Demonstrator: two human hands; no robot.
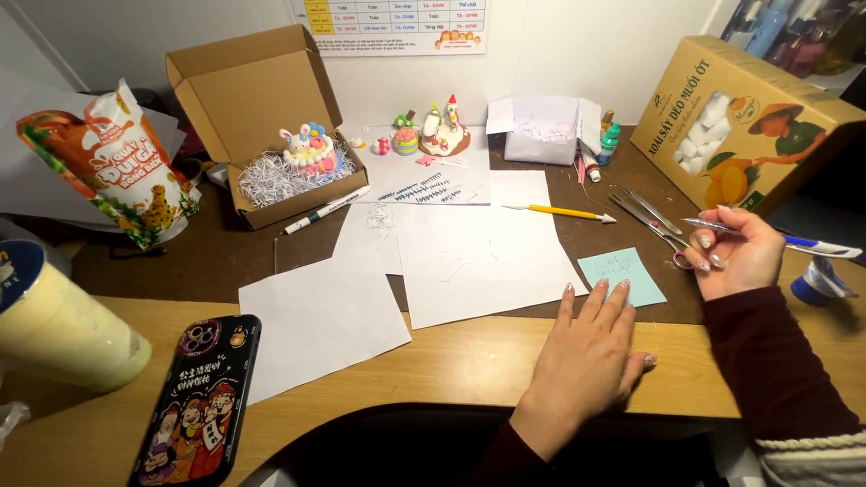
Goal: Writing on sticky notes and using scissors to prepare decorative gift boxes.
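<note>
Right hand (735, 257) pinched blue-and-white pen (776, 236) near its middle, above desk's right edge beside scissors (651, 221). Pen judged light, rigid, smooth; grip near tip best. Left hand (591, 352) lay flat, fingers spread, on wooden desk (451, 361), fingertips touching white paper sheet (487, 261).

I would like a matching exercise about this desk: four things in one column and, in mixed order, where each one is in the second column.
Things:
1. pen
2. bunny figurine
3. phone
4. yellow craft knife

Places:
A. inside the open cardboard box
B. on white paper, mid-desk
C. in the right hand
D. at the near edge of the desk, left of the left hand

Pairs: 1-C, 2-A, 3-D, 4-B
</note>
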